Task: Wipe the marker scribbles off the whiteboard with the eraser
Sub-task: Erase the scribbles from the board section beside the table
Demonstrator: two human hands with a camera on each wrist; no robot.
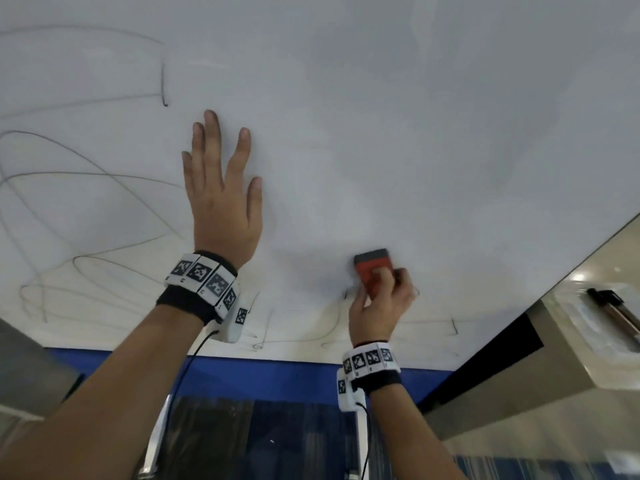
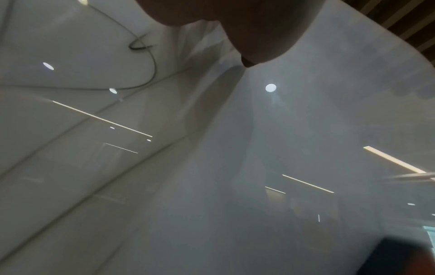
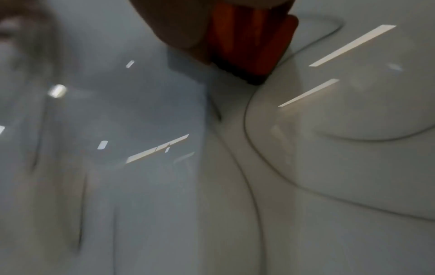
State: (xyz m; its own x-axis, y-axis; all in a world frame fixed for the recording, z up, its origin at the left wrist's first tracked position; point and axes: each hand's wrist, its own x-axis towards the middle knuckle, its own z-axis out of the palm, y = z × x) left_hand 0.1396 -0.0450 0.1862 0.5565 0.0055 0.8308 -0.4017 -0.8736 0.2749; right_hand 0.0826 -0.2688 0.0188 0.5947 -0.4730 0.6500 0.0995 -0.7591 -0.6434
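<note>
The right hand (image 1: 379, 303) is pinching the red eraser (image 1: 374, 273) by its long sides, thumb on one edge and fingers curling round the other, and is pressing its dark felt face against the whiteboard (image 1: 415, 116) low down, not far above the blue strip (image 1: 277, 375) running along the board's bottom edge. In the right wrist view the eraser's dark pad is sitting right at a thin curved marker line. The left hand (image 1: 221, 195) is lying spread and flat on the board higher up and to the left, fingers straight, holding nothing, seemingly bracing.

The eraser looks to me like a small, light, rigid block with a soft pad underneath; gripping it across the narrow sides, as is being done, should be giving good control, though on this glossy surface it may be sliding easily and needing steady pressure. The board itself looks stiff and slick.

Counting: one eraser, one whiteboard, two hands. The scribbles (image 1: 69, 188) are looping over the left part and trailing along the bottom; I cannot count separate strokes. The upper right area is looking clean, so I judge the job partly done.
</note>
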